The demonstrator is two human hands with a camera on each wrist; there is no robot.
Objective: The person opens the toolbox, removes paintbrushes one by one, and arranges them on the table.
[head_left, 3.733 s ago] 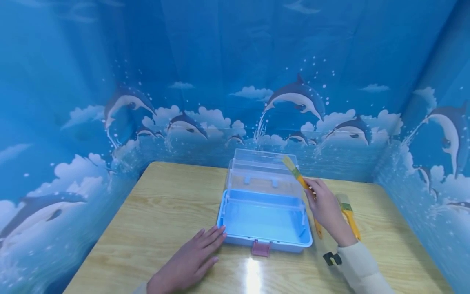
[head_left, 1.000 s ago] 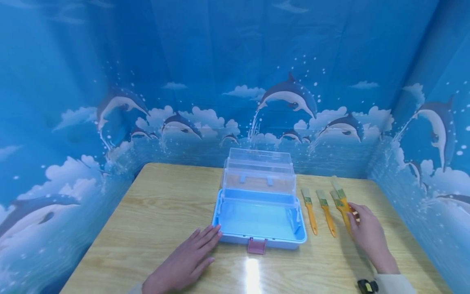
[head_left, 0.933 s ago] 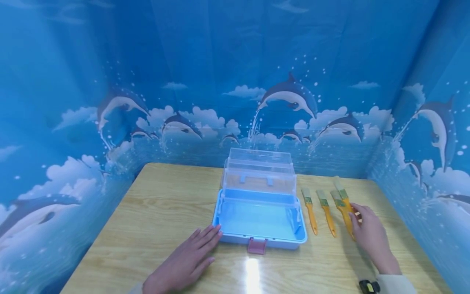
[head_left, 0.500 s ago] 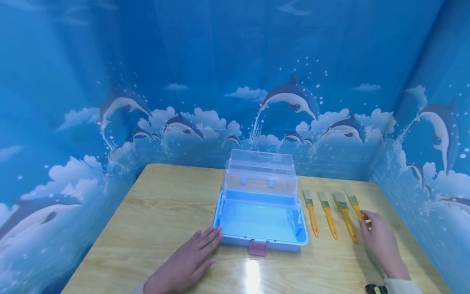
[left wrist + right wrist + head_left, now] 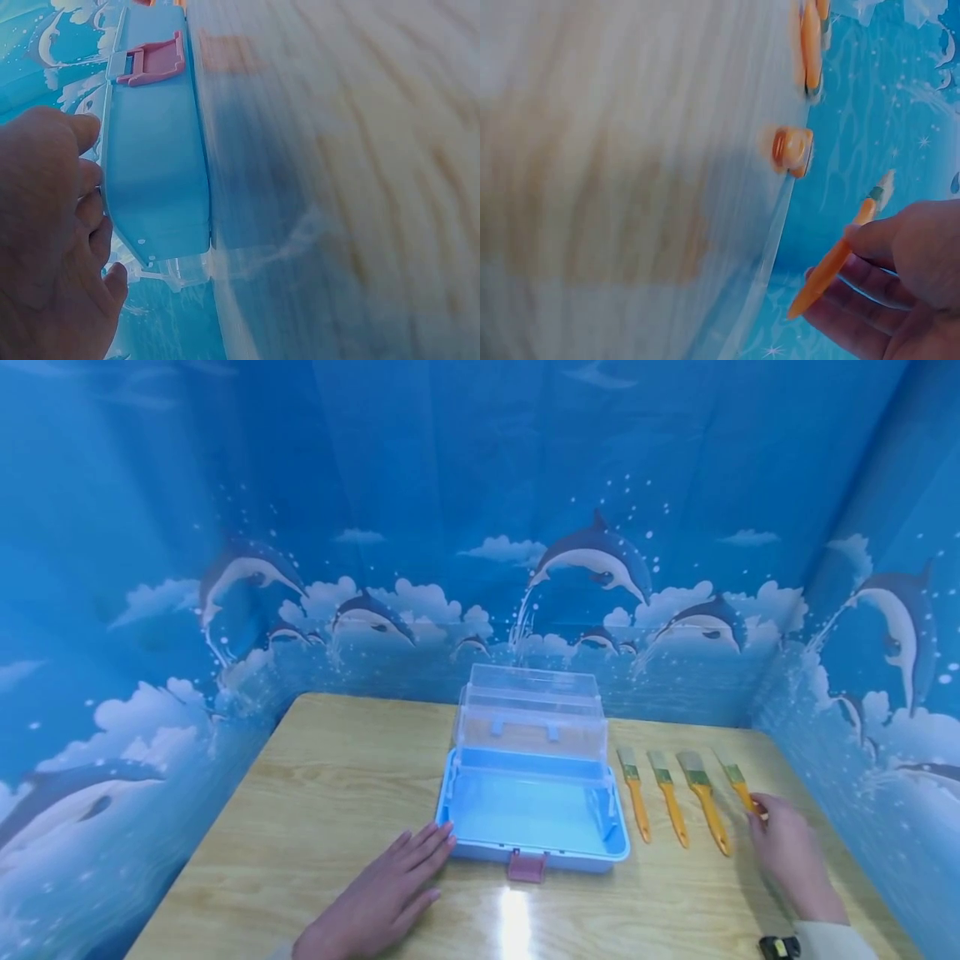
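My right hand [image 5: 791,852] pinches the orange handle of a paintbrush [image 5: 832,266] between thumb and fingers, its pale bristles pointing away toward the back of the table. Left of it lie three more paintbrushes in a row: a wide one [image 5: 705,797] and two narrower ones, a middle brush [image 5: 669,797] and a brush beside the box [image 5: 634,797]. My left hand [image 5: 382,885] rests with straight fingers at the front left corner of a blue plastic box [image 5: 540,852]. The box stands with its clear lid [image 5: 528,710] raised and its pink latch [image 5: 527,867] hanging at the front.
The wooden table [image 5: 352,760] carries everything. A curtain with printed dolphins [image 5: 592,556] surrounds its back and sides. A black strap piece [image 5: 778,947] sits at the right wrist. Light glares off the table in front of the box.
My right hand first held a paintbrush over the box, then carried one rightward past the wide brush to the right end of the row. The left hand stays at the box corner.
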